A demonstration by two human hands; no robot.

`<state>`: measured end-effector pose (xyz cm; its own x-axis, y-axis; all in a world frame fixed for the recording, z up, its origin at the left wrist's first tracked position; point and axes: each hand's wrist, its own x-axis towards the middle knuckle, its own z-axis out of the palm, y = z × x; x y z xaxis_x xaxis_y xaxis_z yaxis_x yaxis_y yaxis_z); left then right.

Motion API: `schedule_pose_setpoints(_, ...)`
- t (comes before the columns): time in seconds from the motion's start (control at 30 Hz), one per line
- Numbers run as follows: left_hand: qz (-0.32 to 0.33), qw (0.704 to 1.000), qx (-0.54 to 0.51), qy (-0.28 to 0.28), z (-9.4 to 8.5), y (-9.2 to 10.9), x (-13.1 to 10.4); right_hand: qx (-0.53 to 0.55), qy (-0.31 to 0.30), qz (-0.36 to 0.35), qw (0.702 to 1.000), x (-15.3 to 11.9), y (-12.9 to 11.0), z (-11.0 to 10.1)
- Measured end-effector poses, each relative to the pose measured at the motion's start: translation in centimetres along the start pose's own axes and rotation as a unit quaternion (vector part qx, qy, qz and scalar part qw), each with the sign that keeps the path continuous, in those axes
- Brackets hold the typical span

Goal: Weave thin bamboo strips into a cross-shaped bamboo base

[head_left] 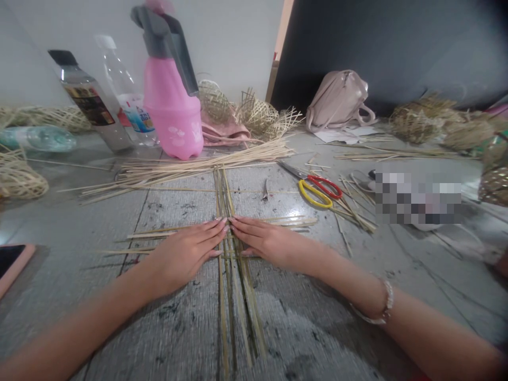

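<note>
Thin bamboo strips (235,296) lie crossed on the grey table, some running away from me and others sideways. My left hand (189,247) rests flat over the left side of the crossing, fingers stretched toward the middle. From the right, my right hand (273,242) lies flat on the crossing too, its fingertips nearly meeting those of the left. Both hands press on the strips without gripping them. The sideways strips stick out past both hands, and the fingers hide part of the weave.
Behind the crossing lies a pile of loose strips (206,163). Scissors (317,189) with red and yellow handles are at right. A pink spray bottle (173,114), plastic bottles (93,103), woven pieces (262,114) and a pink bag (339,100) stand farther back. A phone (14,267) lies at left.
</note>
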<state>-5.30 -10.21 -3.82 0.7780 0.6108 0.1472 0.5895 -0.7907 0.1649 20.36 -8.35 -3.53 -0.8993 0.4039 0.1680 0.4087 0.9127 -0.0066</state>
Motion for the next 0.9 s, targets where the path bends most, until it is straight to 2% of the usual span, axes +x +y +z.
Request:
schedule_pose_setpoints(0.2, 0.001, 1.000, 0.008, 0.004, 0.0, 0.1, 0.0, -0.035, 0.027, -0.013, 0.999, 0.3, -0.1, 0.2)
schedule_pose_setpoints(0.5, 0.013, 1.000, 0.007, 0.026, 0.4, 0.0, 0.0, -0.130, 0.051, -0.004, 0.990, 0.6, -1.9, -0.2)
schedule_pose_setpoints(0.73, 0.011, 0.999, 0.009, 0.036, 0.8, -0.4, 0.0, -0.125, 0.089, -0.011, 0.988, 0.7, -1.9, 0.2)
schedule_pose_setpoints(0.9, 0.019, 0.997, 0.046, 0.059, 0.6, -0.1, 0.3, -0.128, 0.110, -0.013, 0.986, 0.6, -1.9, 0.4)
